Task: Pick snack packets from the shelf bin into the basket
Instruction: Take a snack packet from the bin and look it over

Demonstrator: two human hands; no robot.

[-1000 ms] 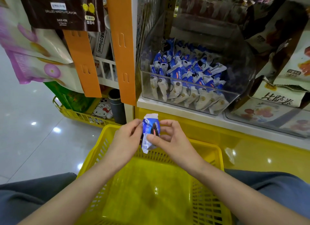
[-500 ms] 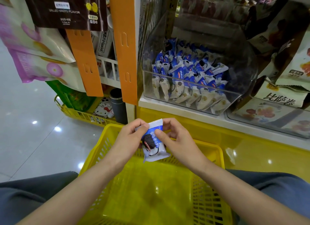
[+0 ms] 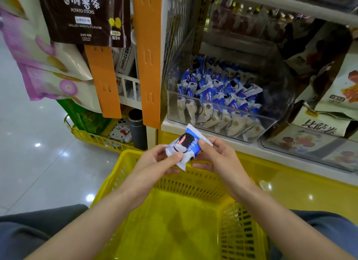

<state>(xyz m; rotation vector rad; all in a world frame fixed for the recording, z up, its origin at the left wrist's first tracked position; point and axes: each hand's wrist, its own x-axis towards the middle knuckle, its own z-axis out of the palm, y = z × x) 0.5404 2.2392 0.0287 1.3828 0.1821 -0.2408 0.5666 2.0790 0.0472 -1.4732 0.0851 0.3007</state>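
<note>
While over the basket (image 3: 195,184) rim — snack packet (image 3: 184,145), left hand (image 3: 155,163) and right hand (image 3: 219,160) fingers (image 3: 203,144) tight on it.

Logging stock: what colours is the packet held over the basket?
The snack packet is blue and white with a dark cookie picture; head view.

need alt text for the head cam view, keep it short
Both hands hold one blue-and-white snack packet above the far rim of a yellow basket: left hand at its lower end, right hand at its upper. Behind, a clear shelf bin holds many similar packets.
</note>
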